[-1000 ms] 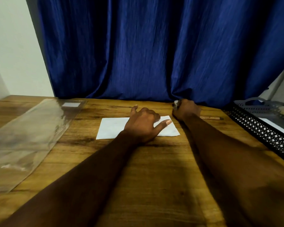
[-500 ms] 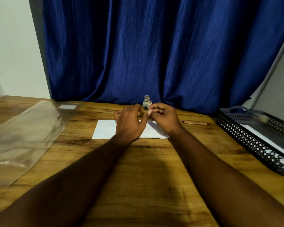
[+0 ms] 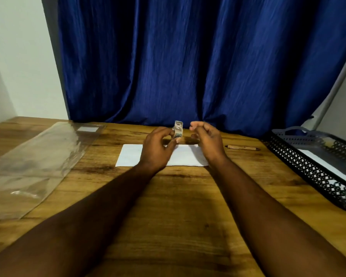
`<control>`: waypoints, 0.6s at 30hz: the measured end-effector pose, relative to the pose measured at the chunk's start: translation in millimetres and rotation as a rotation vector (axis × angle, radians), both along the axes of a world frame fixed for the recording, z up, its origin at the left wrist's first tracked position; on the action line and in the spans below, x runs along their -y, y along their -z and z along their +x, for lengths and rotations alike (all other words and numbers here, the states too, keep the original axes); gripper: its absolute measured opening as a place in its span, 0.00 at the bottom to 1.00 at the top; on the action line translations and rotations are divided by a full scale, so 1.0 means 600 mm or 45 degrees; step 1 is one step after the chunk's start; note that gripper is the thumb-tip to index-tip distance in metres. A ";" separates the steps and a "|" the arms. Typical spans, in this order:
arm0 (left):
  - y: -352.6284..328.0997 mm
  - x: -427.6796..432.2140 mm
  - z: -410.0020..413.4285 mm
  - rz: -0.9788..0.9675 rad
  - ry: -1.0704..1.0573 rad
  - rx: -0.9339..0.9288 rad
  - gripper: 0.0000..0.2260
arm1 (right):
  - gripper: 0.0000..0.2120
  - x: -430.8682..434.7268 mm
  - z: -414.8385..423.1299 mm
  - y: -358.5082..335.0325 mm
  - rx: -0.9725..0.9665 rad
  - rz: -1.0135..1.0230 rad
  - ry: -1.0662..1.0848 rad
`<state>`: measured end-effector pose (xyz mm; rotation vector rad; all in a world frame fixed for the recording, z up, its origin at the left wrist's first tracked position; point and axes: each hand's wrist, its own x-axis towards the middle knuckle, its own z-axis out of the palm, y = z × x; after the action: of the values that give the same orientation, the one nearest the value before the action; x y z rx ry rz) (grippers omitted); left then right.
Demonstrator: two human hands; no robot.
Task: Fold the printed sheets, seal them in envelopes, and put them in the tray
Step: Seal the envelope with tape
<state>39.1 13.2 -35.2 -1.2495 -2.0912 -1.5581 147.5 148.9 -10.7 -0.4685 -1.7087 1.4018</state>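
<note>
Facing a blue curtain, we work at a wooden worktop. A clear plastic sleeve lies along its left edge and a black mesh tray along its right. The white paper lies flat toward the far edge, under our hands. Our left hand pinches a small printed item upright. Our right hand hovers just beside it, loosely curled, holding nothing.
</note>
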 end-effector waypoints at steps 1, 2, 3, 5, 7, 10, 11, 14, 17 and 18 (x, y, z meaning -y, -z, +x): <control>0.001 0.000 0.000 -0.038 -0.003 -0.041 0.11 | 0.08 -0.001 0.005 -0.004 -0.022 -0.022 -0.015; 0.002 -0.001 0.000 -0.072 -0.013 -0.107 0.11 | 0.09 -0.002 0.007 -0.005 -0.035 -0.023 -0.052; 0.004 -0.002 -0.001 -0.110 -0.019 -0.183 0.10 | 0.10 -0.003 0.007 -0.004 -0.051 -0.006 -0.099; 0.005 -0.005 -0.001 -0.192 -0.016 -0.277 0.09 | 0.10 -0.005 0.007 0.000 -0.041 0.057 -0.140; 0.005 -0.006 0.000 -0.249 -0.026 -0.287 0.10 | 0.08 -0.007 0.004 0.005 0.006 0.139 -0.140; 0.006 -0.008 -0.003 -0.272 -0.078 -0.252 0.11 | 0.07 -0.004 0.004 0.006 0.059 0.193 -0.130; 0.006 -0.008 -0.003 -0.272 -0.086 -0.247 0.11 | 0.08 -0.002 0.004 0.005 0.059 0.184 -0.135; 0.004 -0.006 -0.001 -0.264 -0.119 -0.218 0.11 | 0.07 -0.002 0.004 0.001 0.033 0.115 -0.167; 0.003 -0.004 -0.001 -0.241 -0.164 -0.151 0.12 | 0.09 0.002 0.012 -0.011 0.008 -0.026 -0.190; 0.002 -0.004 -0.001 -0.228 -0.176 -0.125 0.12 | 0.09 0.001 0.014 -0.015 0.016 -0.076 -0.193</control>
<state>38.4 15.5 -36.3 -1.1826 -2.2413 -1.2496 155.9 148.2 -1.9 -0.3877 -1.7468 1.5643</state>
